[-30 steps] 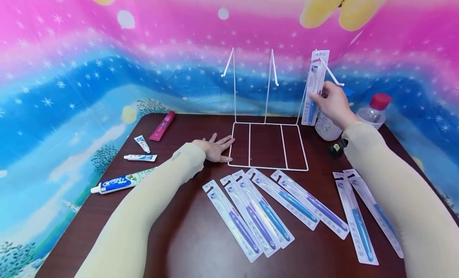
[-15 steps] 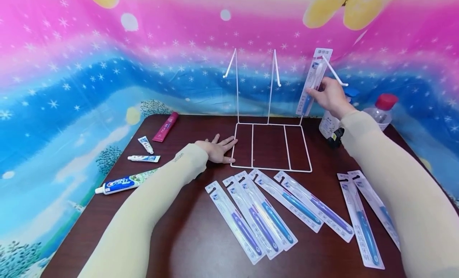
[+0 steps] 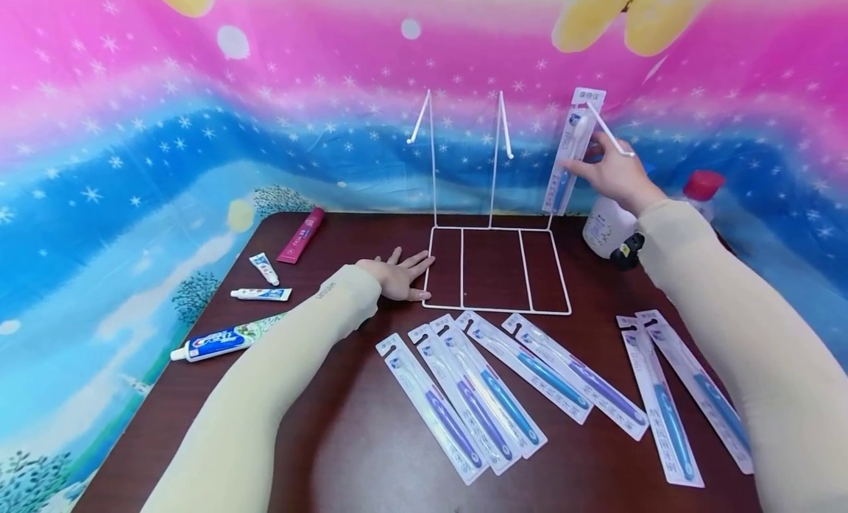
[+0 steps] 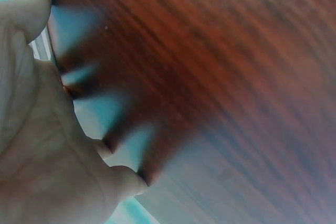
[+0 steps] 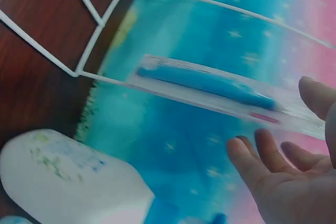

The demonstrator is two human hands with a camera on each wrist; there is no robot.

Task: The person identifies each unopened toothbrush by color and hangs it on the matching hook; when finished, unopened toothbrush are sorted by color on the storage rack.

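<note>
A packaged toothbrush (image 3: 573,141) with a blue handle hangs on the right-hand hook (image 3: 609,132) of a white wire rack (image 3: 497,309). Beside it is my right hand (image 3: 617,176), its thumb close to the pack. In the right wrist view, the fingers (image 5: 242,156) stand apart from the clear blister, with a gap showing. My left hand (image 3: 397,279) lies spread on the table, its fingertips at the left edge of the rack's base. The left wrist view shows that palm (image 4: 47,140) and the wood surface. The other two hooks hold nothing.
Several packaged toothbrushes (image 3: 433,410) lie in front of the rack, and two more packs (image 3: 665,410) sit near the right forearm. Toothpaste tubes (image 3: 221,341) lie at the left. A white bottle (image 3: 604,230) and a red-capped bottle (image 3: 704,185) stand behind the right wrist.
The toothbrush pack's lower end has moved up and left, towards the rack's upright. My right hand has loosened from its pinch on the pack. The left hand has stayed put.
</note>
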